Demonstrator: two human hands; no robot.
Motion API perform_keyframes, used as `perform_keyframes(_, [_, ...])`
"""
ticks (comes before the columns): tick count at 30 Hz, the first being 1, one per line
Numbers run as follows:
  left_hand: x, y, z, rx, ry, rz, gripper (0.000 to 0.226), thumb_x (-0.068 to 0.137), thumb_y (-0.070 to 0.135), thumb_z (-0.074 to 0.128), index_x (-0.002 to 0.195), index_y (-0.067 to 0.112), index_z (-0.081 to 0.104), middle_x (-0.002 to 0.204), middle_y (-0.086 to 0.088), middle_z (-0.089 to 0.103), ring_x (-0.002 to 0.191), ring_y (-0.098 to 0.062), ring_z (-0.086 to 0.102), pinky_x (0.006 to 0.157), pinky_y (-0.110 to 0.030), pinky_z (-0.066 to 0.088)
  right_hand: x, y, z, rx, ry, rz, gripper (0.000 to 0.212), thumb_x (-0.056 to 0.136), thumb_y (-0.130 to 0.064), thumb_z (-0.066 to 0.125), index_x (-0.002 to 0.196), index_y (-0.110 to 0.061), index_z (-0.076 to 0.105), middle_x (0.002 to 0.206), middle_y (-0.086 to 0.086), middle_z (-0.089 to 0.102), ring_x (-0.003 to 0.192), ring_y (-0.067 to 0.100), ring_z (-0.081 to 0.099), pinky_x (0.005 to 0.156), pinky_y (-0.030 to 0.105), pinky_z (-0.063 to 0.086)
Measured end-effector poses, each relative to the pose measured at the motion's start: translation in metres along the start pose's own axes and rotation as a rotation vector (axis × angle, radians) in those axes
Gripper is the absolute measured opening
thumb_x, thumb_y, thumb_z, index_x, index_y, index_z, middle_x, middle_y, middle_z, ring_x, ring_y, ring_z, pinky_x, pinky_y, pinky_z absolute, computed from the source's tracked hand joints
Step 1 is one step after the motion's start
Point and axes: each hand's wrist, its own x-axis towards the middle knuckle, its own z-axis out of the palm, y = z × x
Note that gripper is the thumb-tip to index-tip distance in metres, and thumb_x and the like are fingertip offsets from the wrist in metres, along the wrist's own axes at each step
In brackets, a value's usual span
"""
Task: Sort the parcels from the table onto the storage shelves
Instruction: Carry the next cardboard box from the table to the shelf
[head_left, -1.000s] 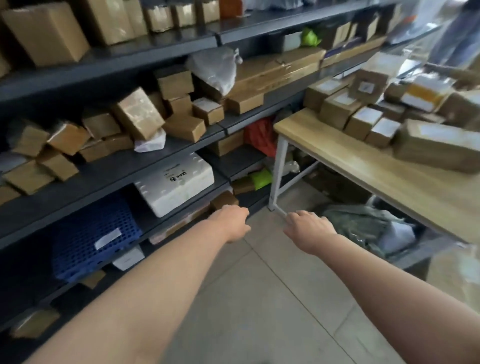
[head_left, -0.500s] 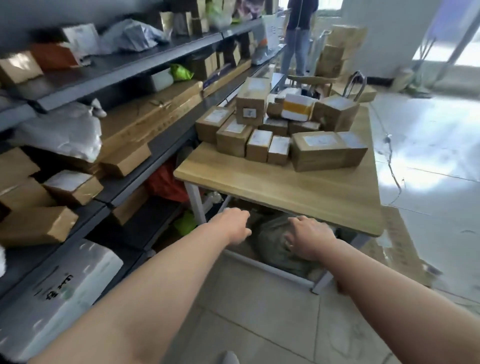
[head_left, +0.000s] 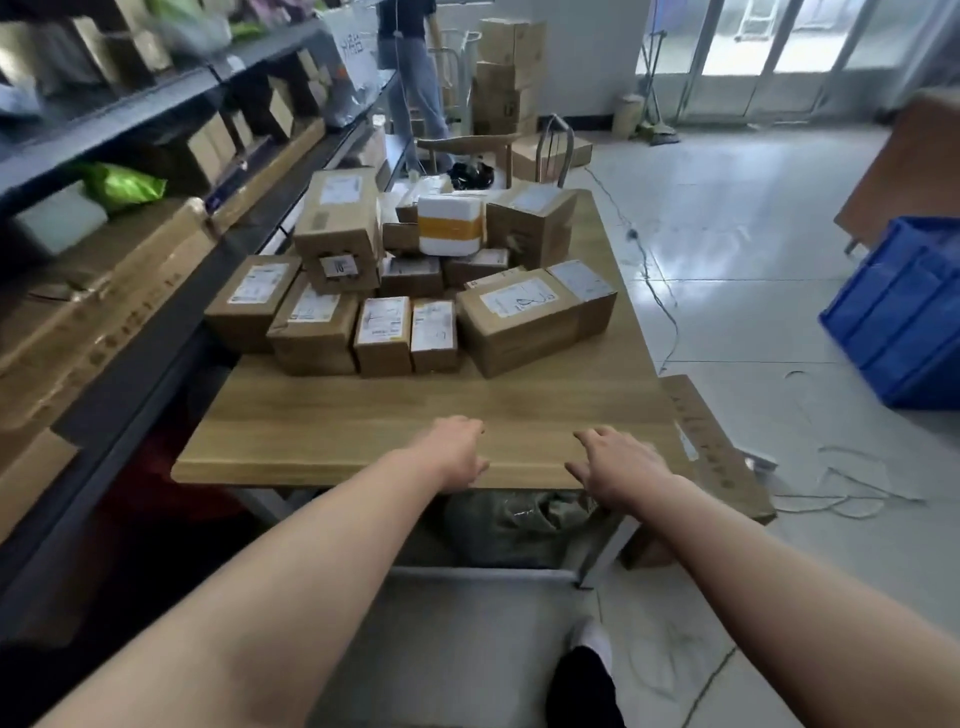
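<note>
Both the left hand (head_left: 456, 451) and right hand (head_left: 618, 466) hover empty with loosely curled fingers over the near edge of the wooden surface (head_left: 332, 431), the parcels (head_left: 410, 291) piled farther back beside the shelves (head_left: 156, 218).

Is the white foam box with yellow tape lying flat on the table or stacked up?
Stacked. The white foam box sits on top of brown parcels in the pile, clear of the table surface. Neither hand touches it.
</note>
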Motion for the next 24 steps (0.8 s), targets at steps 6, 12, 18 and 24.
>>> perform_keyframes(6, [0.081,0.015,-0.033,0.027,0.031,-0.026,0.058,0.098,0.035,0.050,0.149,0.017,0.030,0.156,-0.004,0.027,0.142,-0.025,0.026,0.112,-0.039,0.027,0.082,0.037,-0.027,0.047,0.015,-0.023,0.052,0.097,-0.048,0.040,0.141,-0.020,0.038,0.143,0.004,0.043,0.129,0.028,0.042,0.101,0.044,0.037])
perform_keyframes(12, [0.156,0.023,-0.076,-0.014,0.118,-0.138,0.056,0.097,0.035,0.052,0.147,0.016,0.034,0.154,-0.004,0.031,0.141,-0.025,0.029,0.114,-0.041,0.029,0.156,0.080,-0.062,0.073,0.019,-0.054,0.054,0.097,-0.047,0.042,0.144,-0.020,0.036,0.146,0.003,0.040,0.132,0.027,0.039,0.104,0.045,0.034])
perform_keyframes(18, [0.200,0.022,-0.096,-0.040,0.157,-0.197,0.055,0.095,0.032,0.054,0.145,0.015,0.036,0.153,-0.004,0.031,0.140,-0.025,0.029,0.113,-0.041,0.028,0.206,0.085,-0.080,0.094,0.027,-0.094,0.057,0.098,-0.044,0.043,0.148,-0.020,0.029,0.157,0.006,0.025,0.144,0.026,0.021,0.110,0.046,0.028])
perform_keyframes(24, [0.231,0.000,-0.106,-0.033,0.097,-0.237,0.067,0.096,0.032,0.054,0.152,0.015,0.022,0.162,-0.006,0.009,0.148,-0.027,0.010,0.119,-0.043,0.017,0.230,0.068,-0.077,0.143,0.048,-0.116,0.059,0.098,-0.042,0.045,0.149,-0.019,0.026,0.159,0.004,0.017,0.147,0.025,0.012,0.113,0.046,0.025])
